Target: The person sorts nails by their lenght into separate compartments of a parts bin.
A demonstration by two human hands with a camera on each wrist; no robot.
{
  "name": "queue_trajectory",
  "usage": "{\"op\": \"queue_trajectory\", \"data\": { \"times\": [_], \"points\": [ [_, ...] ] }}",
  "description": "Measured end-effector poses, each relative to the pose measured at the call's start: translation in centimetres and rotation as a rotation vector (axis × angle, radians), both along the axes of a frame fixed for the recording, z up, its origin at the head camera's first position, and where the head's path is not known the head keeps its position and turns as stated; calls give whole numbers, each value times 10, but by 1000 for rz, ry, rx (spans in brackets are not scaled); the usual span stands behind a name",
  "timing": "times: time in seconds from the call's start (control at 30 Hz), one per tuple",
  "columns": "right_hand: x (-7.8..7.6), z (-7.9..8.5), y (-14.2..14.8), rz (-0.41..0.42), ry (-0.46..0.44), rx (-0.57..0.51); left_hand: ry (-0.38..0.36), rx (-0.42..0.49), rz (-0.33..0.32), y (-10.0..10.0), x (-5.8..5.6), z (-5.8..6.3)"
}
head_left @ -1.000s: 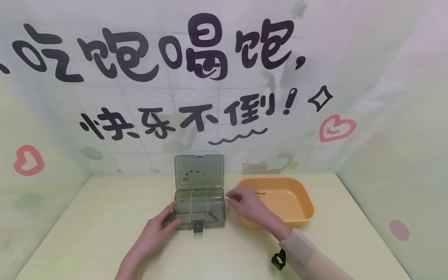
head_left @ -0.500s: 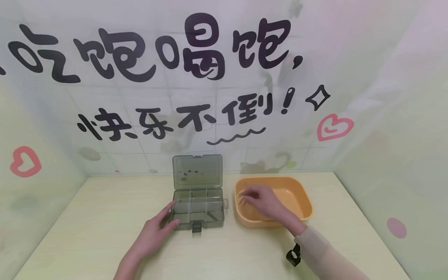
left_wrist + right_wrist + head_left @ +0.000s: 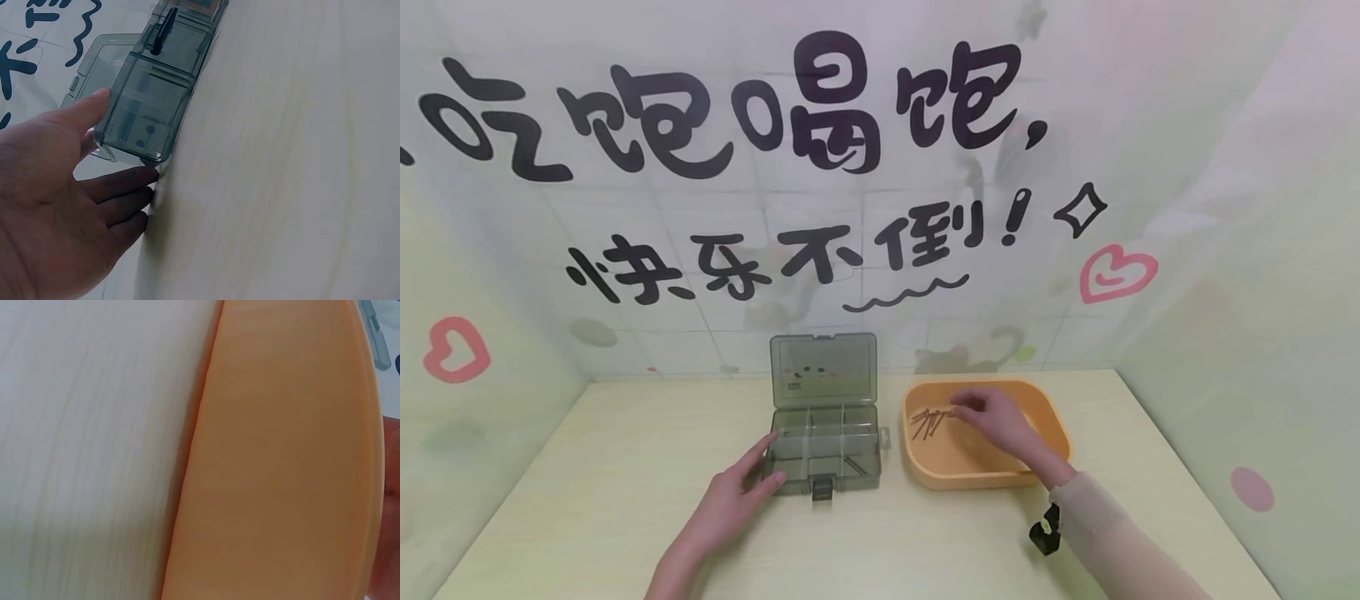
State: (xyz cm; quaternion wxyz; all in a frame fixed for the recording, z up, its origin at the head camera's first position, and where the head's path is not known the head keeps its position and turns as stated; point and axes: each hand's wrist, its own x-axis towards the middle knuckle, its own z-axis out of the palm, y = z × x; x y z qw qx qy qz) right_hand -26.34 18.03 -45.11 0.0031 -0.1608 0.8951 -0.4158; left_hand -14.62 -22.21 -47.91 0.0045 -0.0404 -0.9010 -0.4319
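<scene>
A grey see-through compartment box (image 3: 823,446) stands on the table with its lid up. Thin dark screws or nails lie in its front right compartment. My left hand (image 3: 730,500) rests against the box's left side, thumb on the front corner; in the left wrist view its other fingers lie fairly straight beside the box. Inside the orange tray (image 3: 977,481), a small heap of dark screws or nails (image 3: 927,422) lies at the left. My right hand (image 3: 1000,421) is over the tray, its bent fingertips at the heap's right end; whether they pinch a piece is too small to tell.
The pale wooden table (image 3: 647,450) is bounded by a printed wall (image 3: 737,200) at the back and walls at both sides. The lid (image 3: 823,371) stands upright near the back wall. A narrow space separates box and tray.
My right hand has gone from beside the box's right edge into the tray, then farther right, uncovering the heap of screws or nails. My left hand stays at the box.
</scene>
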Motion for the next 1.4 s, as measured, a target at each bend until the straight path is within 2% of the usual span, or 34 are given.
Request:
{"op": "queue_trajectory", "data": {
  "times": [0.23, 0.37, 0.67, 0.87, 1.1, 1.4],
  "points": [
    [-6, 2, 7, 14, -34, 5, -14, 8, -1, -1, -1, 0],
    [-9, 2, 7, 57, -27, 11, -18, 7, 7, -2, -2, 1],
    [-17, -10, -1, 106, -26, 19, -20, 19, 2, -3, -1, 2],
    [-21, -14, -8, 199, 38, 56, -18, 16, 4, -5, -1, 3],
    [-22, -15, -16, 197, 75, 115, -21, 13, 4, -5, 0, 3],
    [-24, -26, -17, 241, 163, 172, -17, 16, 9, -2, 2, 1]
  ]
}}
